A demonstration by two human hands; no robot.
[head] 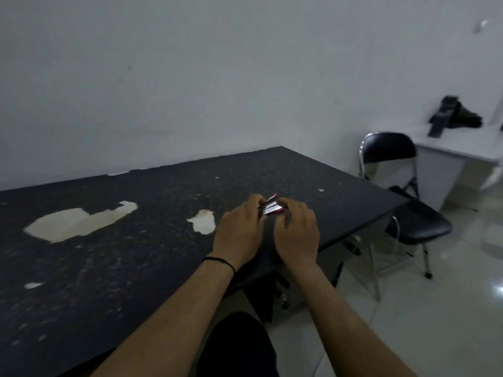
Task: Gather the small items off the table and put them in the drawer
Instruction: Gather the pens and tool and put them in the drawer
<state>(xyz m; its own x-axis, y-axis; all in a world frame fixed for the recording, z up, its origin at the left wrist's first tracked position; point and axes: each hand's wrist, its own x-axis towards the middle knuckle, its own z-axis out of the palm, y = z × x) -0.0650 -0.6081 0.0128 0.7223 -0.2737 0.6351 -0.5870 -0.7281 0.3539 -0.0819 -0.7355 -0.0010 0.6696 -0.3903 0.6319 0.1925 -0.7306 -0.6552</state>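
A few small red-and-silver items (271,207) lie bunched together on the black table (136,254), near its right end. My left hand (241,231) cups them from the left, fingers curled around the bunch. My right hand (298,231) presses in from the right, fingertips touching the same items. The picture is blurred, so what the items are stays unclear. No drawer shows in this view.
The tabletop has worn pale patches (81,220) where the surface has peeled. A black folding chair (402,197) stands off the table's right end. A white desk (462,148) with a dark bag (454,115) sits in the far right corner.
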